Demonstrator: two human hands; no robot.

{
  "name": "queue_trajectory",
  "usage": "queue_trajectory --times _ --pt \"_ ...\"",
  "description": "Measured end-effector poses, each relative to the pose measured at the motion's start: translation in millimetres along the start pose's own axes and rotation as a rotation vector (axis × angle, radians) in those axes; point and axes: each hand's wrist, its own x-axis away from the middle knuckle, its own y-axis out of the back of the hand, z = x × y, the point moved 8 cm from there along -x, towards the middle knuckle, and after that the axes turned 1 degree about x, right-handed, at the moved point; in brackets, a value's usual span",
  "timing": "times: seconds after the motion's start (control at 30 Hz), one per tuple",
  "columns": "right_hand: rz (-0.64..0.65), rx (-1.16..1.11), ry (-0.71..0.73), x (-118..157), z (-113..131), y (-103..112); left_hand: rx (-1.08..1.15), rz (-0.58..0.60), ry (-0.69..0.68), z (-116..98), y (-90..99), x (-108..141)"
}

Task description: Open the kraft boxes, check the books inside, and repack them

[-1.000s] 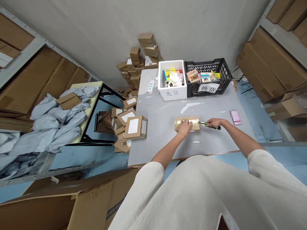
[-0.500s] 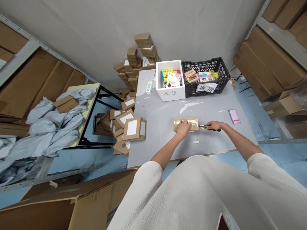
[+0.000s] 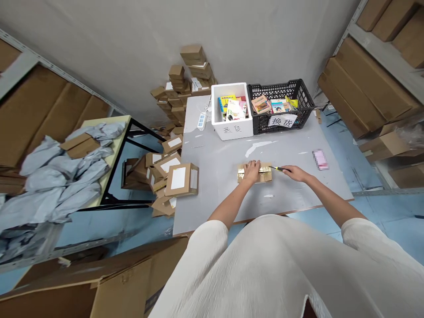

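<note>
Probably to keep it from sliding, the left hand (image 3: pixel 251 171) rests, fingers outstretched, on the small box (image 3: pixel 265 176), while the right hand (image 3: pixel 296 172) grips a cutter (image 3: pixel 281 169), likely to steer its tip at the box's right end, the box lying on the table (image 3: pixel 215 194) directly beneath the left hand

Two hands (image 3: pixel 252 171) (image 3: pixel 297 173), one cutter (image 3: pixel 281 169), one black crate (image 3: pixel 261 125)

Site: parcel storeroom or small warehouse. Evidence: metal shelving (image 3: pixel 380 50) loaded with large cartons (image 3: pixel 380 84); labelled cardboard boxes (image 3: pixel 182 181) piled beside the desk (image 3: pixel 212 190); grey mailer bags (image 3: pixel 49 179) heaped at left; black plastic crate (image 3: pixel 260 125) bearing a handwritten 换货 (exchange) sign (image 3: pixel 282 120).
</note>
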Motion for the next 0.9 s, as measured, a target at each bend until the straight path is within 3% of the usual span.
queue_trajectory --times 0.1,0.27,0.63,0.9 --pt "-0.01 0.232 0.069 2 10 -4 -0.004 0.046 0.04 4 -6.3 -6" --pt "-0.003 0.393 0.116 2 13 -12 -0.022 -0.031 0.024 1 -1.6 1" --pt "-0.145 0.369 0.124 14 -2 -39 -0.026 -0.158 0.037 1 -11.8 12" --pt "-0.178 0.323 0.188 14 -6 -39 -0.023 -0.212 0.018 3 -11.1 9"
